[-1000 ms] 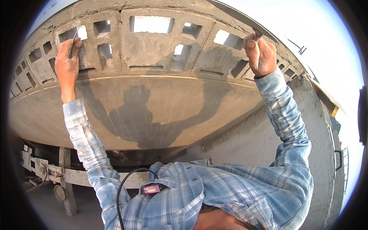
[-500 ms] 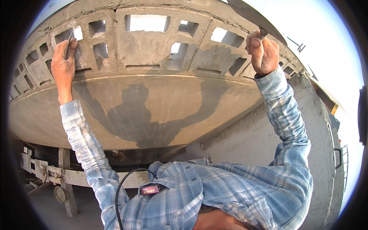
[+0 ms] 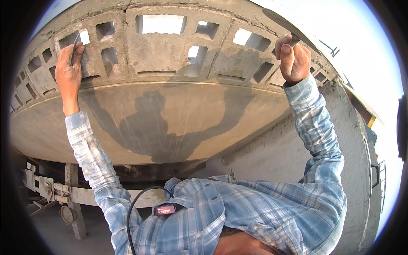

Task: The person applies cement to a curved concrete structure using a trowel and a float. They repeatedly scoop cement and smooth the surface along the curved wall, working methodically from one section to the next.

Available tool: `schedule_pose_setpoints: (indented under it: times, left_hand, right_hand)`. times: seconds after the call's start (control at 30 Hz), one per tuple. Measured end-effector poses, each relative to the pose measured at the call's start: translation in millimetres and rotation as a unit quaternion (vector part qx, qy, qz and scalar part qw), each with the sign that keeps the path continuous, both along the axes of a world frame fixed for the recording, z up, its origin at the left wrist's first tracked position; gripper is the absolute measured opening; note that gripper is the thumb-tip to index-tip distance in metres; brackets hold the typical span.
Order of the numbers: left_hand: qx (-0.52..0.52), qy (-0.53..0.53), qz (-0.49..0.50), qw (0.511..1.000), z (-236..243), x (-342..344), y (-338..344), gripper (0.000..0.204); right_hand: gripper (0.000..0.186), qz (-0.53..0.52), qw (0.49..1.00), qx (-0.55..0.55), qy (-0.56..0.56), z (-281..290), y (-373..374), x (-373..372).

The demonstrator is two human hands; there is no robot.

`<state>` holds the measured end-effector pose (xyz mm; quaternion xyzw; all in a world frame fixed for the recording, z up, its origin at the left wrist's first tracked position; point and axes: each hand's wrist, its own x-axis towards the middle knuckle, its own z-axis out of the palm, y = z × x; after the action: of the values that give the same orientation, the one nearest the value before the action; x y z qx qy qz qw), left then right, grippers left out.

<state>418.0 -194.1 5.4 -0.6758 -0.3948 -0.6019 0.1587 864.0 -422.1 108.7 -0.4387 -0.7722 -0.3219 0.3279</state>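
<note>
My left hand (image 3: pixel 70 70) is raised at the left, pinching a thin, flat metal blade (image 3: pixel 75 49) that points up in front of a block opening. Its full shape is hidden, as it shows nearly edge-on. My right hand (image 3: pixel 293 59), raised at the upper right, has its fingers closed round the dark neck of a trowel (image 3: pixel 281 19). The trowel's broad grey blade slants above the fist and runs toward the top edge. Behind both hands stands a band of perforated concrete blocks (image 3: pixel 153 55) with square and oblong openings. Damp-looking mortar darkens part of its right side.
Below the blocks lies a smooth plastered band (image 3: pixel 191 114) bearing my shadow. A rough grey wall (image 3: pixel 331 123) rises at the right. Lower left are a wooden rail (image 3: pixel 89 196), a post (image 3: pixel 77 221) and a hanging round lid-like piece (image 3: pixel 67 214). A black cable (image 3: pixel 129 216) crosses my shirt.
My left hand has shifted slightly left with the thin blade. The trowel in my right hand has tilted and moved slightly right and down, so its blade looks narrower.
</note>
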Motion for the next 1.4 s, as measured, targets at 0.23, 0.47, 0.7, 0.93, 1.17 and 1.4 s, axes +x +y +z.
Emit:
schedule_pose_setpoints:
  times: [0.23, 0.47, 0.7, 0.93, 1.17, 1.4]
  left_hand:
    - [-0.002, 0.003, -0.010, 1.000, -3.0, -2.9, 2.6, 0.021]
    - [0.009, 0.001, 0.000, 1.000, -0.8, -1.3, 3.9, 0.021]
    - [0.005, 0.010, -0.008, 1.000, -6.5, -5.4, 3.0, 0.021]
    - [0.017, -0.001, -0.006, 1.000, -1.8, -0.4, 5.1, 0.019]
    - [0.016, 0.005, -0.001, 1.000, -3.6, -3.6, 5.8, 0.020]
    - [0.004, 0.011, -0.001, 1.000, -2.7, -3.9, 4.3, 0.022]
  right_hand:
    - [0.040, -0.008, 0.999, -0.018, 0.026, 1.0, -7.3, -0.3]
    - [0.040, -0.042, 0.999, -0.026, -0.004, 0.4, -3.4, 13.3]
    - [0.039, -0.049, 0.997, -0.049, 0.035, 0.0, -4.1, 16.2]
    - [0.041, -0.079, 0.995, -0.061, 0.004, -1.2, -4.0, 31.9]
    - [0.039, -0.070, 0.995, -0.046, 0.046, -2.6, -6.2, 23.7]
    - [0.047, -0.090, 0.995, -0.046, 0.003, 2.3, 0.5, 25.3]
